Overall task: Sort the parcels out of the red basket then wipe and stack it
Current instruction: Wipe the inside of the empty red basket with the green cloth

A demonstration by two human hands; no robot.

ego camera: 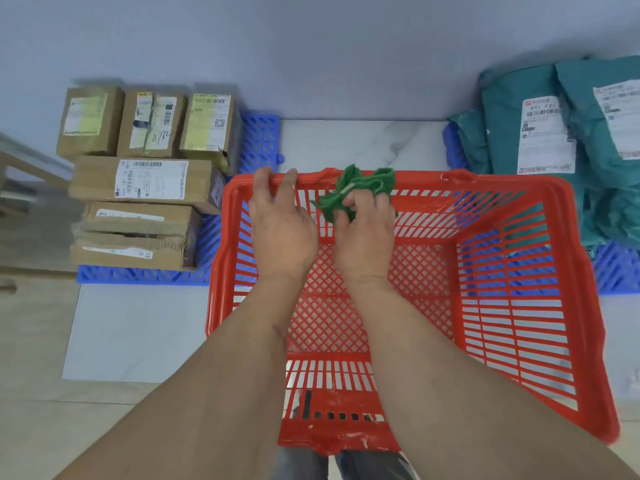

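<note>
The red basket (512, 289) sits on the floor in front of me with nothing inside it. My left hand (282, 230) grips its far rim near the left corner, fingers curled over the edge. My right hand (367, 237) holds a crumpled green cloth (363, 183) pressed against the inside of the far wall, just below the rim. Several cardboard box parcels (145, 178) are piled to the left. Teal bag parcels (561, 133) with white labels lie to the right.
The boxes rest on a blue plastic pallet (204, 251) at the left, the bags on another blue pallet (616, 268) at the right. A grey-blue wall stands behind. Pale marbled floor tile (363, 143) shows between the pallets. Wooden furniture edges show at the far left.
</note>
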